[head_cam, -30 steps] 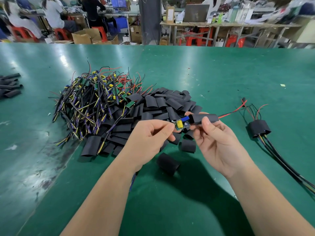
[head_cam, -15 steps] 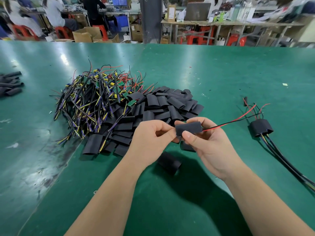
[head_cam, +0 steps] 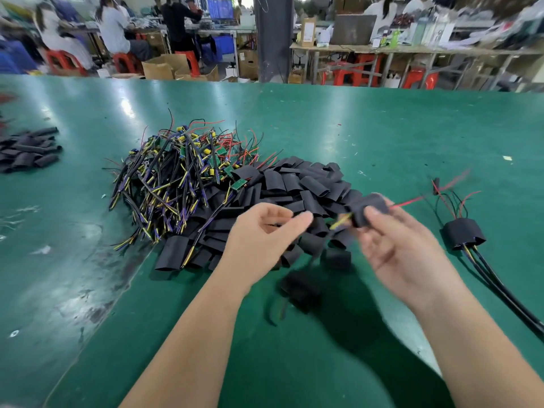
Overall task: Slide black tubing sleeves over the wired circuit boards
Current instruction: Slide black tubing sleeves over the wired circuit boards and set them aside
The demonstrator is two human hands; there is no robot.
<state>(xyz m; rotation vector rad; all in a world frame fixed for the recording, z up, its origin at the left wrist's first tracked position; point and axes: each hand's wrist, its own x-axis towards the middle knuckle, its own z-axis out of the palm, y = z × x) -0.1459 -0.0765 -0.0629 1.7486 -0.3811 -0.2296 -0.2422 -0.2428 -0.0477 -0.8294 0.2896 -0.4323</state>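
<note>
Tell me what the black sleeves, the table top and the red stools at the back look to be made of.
Sleeves: matte black soft plastic or rubber, probably; they lie flattened and creased.
Table top: green mat, likely rubber or vinyl; semi-gloss, with glare patches and scuffs.
Stools: probably moulded plastic, uniform bright red; too blurred to be sure.

Green table [head_cam: 353,128]: a heap of black sleeves [head_cam: 294,184] lies just beyond the fingers [head_cam: 303,217] of the left hand [head_cam: 265,231], with wired boards [head_cam: 176,178] piled further left, and a small sleeve pile [head_cam: 26,150] far left. One loose sleeve [head_cam: 300,287] lies nearer than the fingers, and a sleeved bundle [head_cam: 463,234] lies right of the fingers [head_cam: 403,213] of the right hand [head_cam: 406,251]
</note>
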